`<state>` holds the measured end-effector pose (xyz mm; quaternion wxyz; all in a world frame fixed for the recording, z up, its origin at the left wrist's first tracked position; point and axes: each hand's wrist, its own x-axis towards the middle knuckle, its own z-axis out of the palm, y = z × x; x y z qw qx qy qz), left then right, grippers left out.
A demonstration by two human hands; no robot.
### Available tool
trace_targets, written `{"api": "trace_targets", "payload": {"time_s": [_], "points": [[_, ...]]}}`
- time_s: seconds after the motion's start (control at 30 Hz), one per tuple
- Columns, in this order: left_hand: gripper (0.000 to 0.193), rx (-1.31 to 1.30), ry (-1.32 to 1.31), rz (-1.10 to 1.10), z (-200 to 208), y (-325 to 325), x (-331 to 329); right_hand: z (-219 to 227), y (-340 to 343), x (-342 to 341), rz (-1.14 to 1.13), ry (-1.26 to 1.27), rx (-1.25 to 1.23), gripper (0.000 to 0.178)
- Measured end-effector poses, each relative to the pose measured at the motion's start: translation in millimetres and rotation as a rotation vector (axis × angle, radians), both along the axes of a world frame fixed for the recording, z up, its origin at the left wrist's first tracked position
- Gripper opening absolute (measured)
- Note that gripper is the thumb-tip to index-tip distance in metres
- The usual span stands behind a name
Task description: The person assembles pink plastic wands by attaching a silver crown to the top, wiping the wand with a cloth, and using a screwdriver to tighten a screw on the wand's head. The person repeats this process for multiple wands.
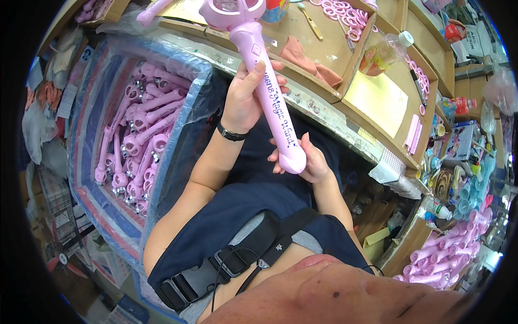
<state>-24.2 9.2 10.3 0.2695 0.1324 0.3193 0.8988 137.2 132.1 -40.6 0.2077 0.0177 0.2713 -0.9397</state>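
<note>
A pink toy wand [272,97] with dark lettering along its handle slants across the front of my body. Its open, cage-like head is at the upper end, partly cut off by the frame. My left hand [244,101] is closed round the upper handle, thumb on the near face and fingertips showing on the far side. Lower down, my right hand [315,162] grips the rounded butt end, with its fingers behind and its thumb along the side. Both hands hold the wand just in front of the workbench edge.
At my left stands a striped, plastic-lined bag [197,81] heaped with pink wands [143,129]. Cardboard trays on the bench hold pink rings [353,19], a toothbrush [311,22], an orange cloth [310,65], yellow paper [377,100] and a bottle [380,55]. More pink handles [442,256] lie piled at right.
</note>
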Motion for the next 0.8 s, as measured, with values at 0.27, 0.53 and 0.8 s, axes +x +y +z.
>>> {"api": "trace_targets", "payload": {"time_s": [0.27,0.53,0.8], "points": [[0.044,-0.075,-0.004,0.081,-5.2,-0.8,1.5,10.3,10.2,5.2,-0.055,0.077,0.310,0.060],[0.050,-0.177,0.075,-0.149,-19.3,-4.2,29.0,4.9,-0.1,9.4,0.007,0.203,1.374,0.056],[0.050,-0.214,0.006,-0.219,-30.8,8.6,41.3,-19.2,-19.9,31.8,-0.222,0.086,1.537,0.051]]}}
